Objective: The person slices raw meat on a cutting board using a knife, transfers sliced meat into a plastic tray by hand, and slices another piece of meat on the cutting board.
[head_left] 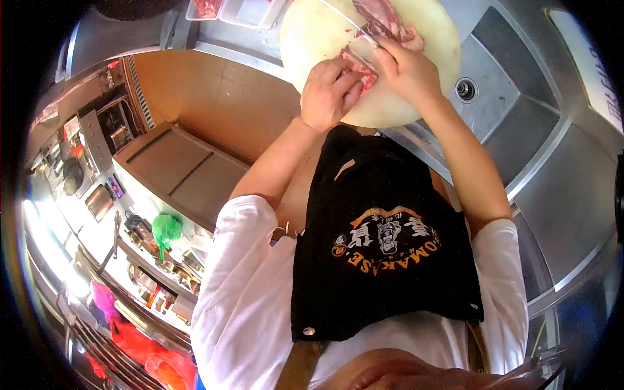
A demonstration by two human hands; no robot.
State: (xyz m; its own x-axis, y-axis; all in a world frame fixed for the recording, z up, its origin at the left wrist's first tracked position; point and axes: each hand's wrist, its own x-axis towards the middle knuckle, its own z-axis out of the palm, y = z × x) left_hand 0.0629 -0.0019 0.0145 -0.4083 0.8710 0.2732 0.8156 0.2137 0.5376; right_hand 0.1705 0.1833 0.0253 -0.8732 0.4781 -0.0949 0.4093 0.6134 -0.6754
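A round, pale cutting board (429, 97) lies in front of me with raw red meat on it. My left hand (328, 91) presses its curled fingers onto a small marbled piece of meat (368, 80) near the board's middle. In my right hand (411, 70) is a knife (344, 18), its thin blade pointing up and left across the board. The knife's handle is hidden in the fingers. Beyond the right hand lies a larger, longer cut of meat (387, 23). Both hands are close together, with the small piece between them.
A metal sink with a drain (466, 90) is right of the board. White plastic trays (250, 14) stand at the upper left, one with red meat. A low steel-topped unit (182, 169) and a green bag (166, 229) are at the left. My black apron (383, 292) hangs below.
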